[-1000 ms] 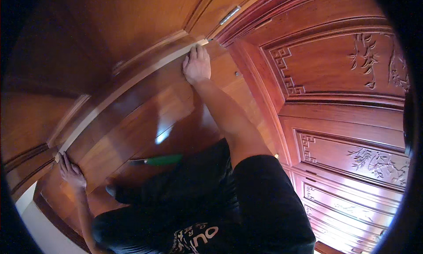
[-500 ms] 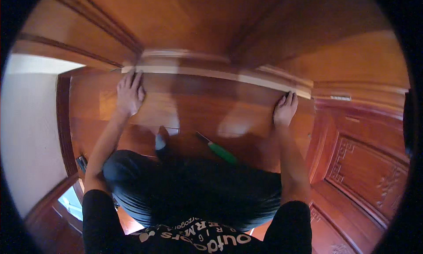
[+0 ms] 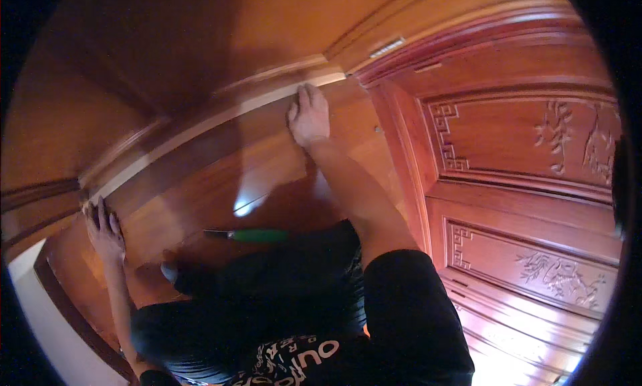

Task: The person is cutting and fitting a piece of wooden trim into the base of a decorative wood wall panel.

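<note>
My right hand [image 3: 308, 114] lies flat, fingers together, on the reddish wooden floor beside a pale skirting strip [image 3: 221, 118] at the foot of the wall, near the corner of a carved wooden door [image 3: 521, 152]. My left hand [image 3: 102, 227] presses flat on the floor at the strip's other end, far to the left. Neither hand holds anything. A green-handled tool [image 3: 253, 235] with a short blade lies on the floor between my arms, just beyond my black-trousered legs.
Carved red-brown door panels [image 3: 535, 272] fill the right side. A brown wooden wall [image 3: 167, 51] rises behind the strip. A white surface [image 3: 33, 319] shows at the lower left. A bright glare spot [image 3: 242, 205] sits on the floor.
The view has swung back toward the right, so the carved door fills the right side again. Both hands stay pressed flat along the pale strip; the green tool stays on the floor.
</note>
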A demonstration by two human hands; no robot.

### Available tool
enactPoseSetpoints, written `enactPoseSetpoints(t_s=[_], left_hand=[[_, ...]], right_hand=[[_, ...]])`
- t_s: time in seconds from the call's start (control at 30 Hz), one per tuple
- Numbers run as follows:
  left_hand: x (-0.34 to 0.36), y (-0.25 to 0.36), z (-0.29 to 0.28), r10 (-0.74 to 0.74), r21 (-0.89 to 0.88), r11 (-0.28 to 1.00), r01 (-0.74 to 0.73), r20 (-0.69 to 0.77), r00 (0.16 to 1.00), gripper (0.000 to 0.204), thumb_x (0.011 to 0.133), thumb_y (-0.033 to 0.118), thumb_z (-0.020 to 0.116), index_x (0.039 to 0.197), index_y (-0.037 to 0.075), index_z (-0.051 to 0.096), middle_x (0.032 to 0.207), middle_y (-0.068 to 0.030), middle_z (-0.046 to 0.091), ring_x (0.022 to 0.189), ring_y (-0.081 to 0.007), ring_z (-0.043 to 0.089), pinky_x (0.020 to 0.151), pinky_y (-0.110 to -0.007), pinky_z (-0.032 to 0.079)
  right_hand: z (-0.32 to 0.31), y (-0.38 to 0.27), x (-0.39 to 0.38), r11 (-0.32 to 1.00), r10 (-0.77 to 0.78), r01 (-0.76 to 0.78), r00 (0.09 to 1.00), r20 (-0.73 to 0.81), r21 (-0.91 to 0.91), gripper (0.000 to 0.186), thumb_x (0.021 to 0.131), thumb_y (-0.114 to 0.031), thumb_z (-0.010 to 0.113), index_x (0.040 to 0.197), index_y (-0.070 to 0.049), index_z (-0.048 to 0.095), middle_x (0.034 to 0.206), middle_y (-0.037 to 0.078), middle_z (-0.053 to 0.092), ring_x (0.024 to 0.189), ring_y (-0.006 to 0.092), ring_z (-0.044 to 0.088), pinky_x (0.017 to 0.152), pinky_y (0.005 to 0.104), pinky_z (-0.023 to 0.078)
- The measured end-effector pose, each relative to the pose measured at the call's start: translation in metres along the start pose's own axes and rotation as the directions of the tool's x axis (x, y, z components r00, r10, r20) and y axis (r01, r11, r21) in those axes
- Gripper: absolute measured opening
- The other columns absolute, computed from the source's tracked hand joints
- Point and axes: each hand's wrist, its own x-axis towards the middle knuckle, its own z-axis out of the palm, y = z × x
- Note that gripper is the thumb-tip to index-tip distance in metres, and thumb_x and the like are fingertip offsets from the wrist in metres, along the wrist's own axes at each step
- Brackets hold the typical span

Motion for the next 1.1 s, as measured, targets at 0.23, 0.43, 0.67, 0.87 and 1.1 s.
enactPoseSetpoints(t_s=[0.23,0.43,0.67,0.87,1.1], left_hand=[[0.007,0.016,-0.017,-0.100,0.212,0.975,0.071,0.130,0.986,0.051,0.108,0.032,0.045,0.158,0.019,0.044,0.164,-0.0198,0.035,0.152,-0.0383,0.033,0.121,-0.050,0.030],[-0.015,-0.013,-0.019,-0.020,0.100,0.995,0.016,0.045,0.999,0.053,0.105,0.035,0.052,0.156,0.019,0.046,0.159,-0.0181,0.042,0.144,-0.0386,0.043,0.115,-0.051,0.037],[0.003,0.017,-0.032,-0.150,0.067,0.988,0.140,0.178,0.972,0.053,0.102,0.035,0.056,0.152,0.020,0.049,0.155,-0.0131,0.045,0.141,-0.0337,0.044,0.114,-0.052,0.037],[0.007,0.031,-0.036,-0.089,0.024,0.996,0.088,0.057,0.994,0.056,0.100,0.033,0.059,0.153,0.018,0.048,0.154,-0.0122,0.046,0.141,-0.0313,0.043,0.117,-0.049,0.032],[0.006,0.024,-0.034,-0.106,0.016,0.994,0.105,0.095,0.990,0.057,0.099,0.033,0.061,0.152,0.017,0.048,0.154,-0.0123,0.045,0.141,-0.0314,0.042,0.117,-0.049,0.032]], right_hand=[[-0.002,0.007,0.002,0.997,0.036,-0.036,0.999,0.007,-0.069,0.062,0.097,-0.033,0.055,0.147,0.002,0.047,0.157,0.021,0.039,0.147,0.0345,0.035,0.123,0.0539,0.024],[-0.005,-0.008,-0.001,0.999,0.028,-0.030,0.997,0.078,0.017,0.062,0.097,-0.032,0.056,0.149,0.000,0.046,0.159,0.020,0.039,0.147,0.0369,0.036,0.122,0.0534,0.025],[0.011,0.016,-0.003,0.995,-0.096,0.094,0.992,-0.082,-0.027,0.051,0.097,-0.027,0.059,0.142,-0.005,0.057,0.152,0.021,0.048,0.140,0.0402,0.043,0.118,0.0528,0.031],[0.009,0.018,0.003,0.975,-0.221,0.211,0.955,-0.196,-0.073,0.045,0.095,-0.022,0.061,0.137,-0.005,0.060,0.146,0.018,0.054,0.134,0.0390,0.050,0.113,0.0509,0.038],[0.010,0.010,0.003,0.967,-0.255,0.248,0.950,-0.178,-0.064,0.039,0.098,-0.021,0.059,0.134,-0.008,0.063,0.140,0.016,0.059,0.129,0.0362,0.055,0.109,0.0480,0.041]])
